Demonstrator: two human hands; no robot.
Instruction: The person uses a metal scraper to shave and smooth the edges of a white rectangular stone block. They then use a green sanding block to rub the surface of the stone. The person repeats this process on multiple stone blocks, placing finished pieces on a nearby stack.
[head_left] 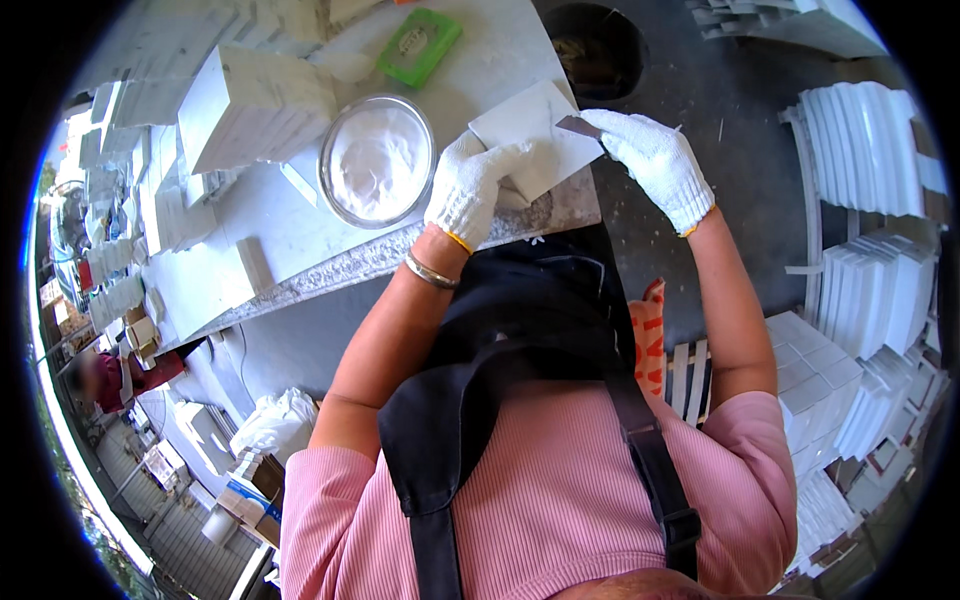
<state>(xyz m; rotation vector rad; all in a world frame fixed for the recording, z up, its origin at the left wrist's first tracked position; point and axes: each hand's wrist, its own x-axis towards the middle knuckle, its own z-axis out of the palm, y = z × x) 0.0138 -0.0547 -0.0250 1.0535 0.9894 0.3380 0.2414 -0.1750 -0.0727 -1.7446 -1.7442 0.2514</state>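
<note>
White knit gloves cover both hands. My left hand grips a white square tile by its left side, the thumb lying over its face. Pinched in my right hand is a small dark flat blade, which lies against the tile's right edge. Beneath the tile, part of another pale piece shows, mostly hidden. Left of my left hand, a round clear-rimmed bowl of white paste or powder stands on the pale stone-topped table. A green rectangular block lies behind the bowl.
Stacked white tiles stand on the table's left part, with a small tile stack near its front edge. A black bucket sits beyond the table's right corner. Stacked white slabs line the right side. Someone in dark red is at far left.
</note>
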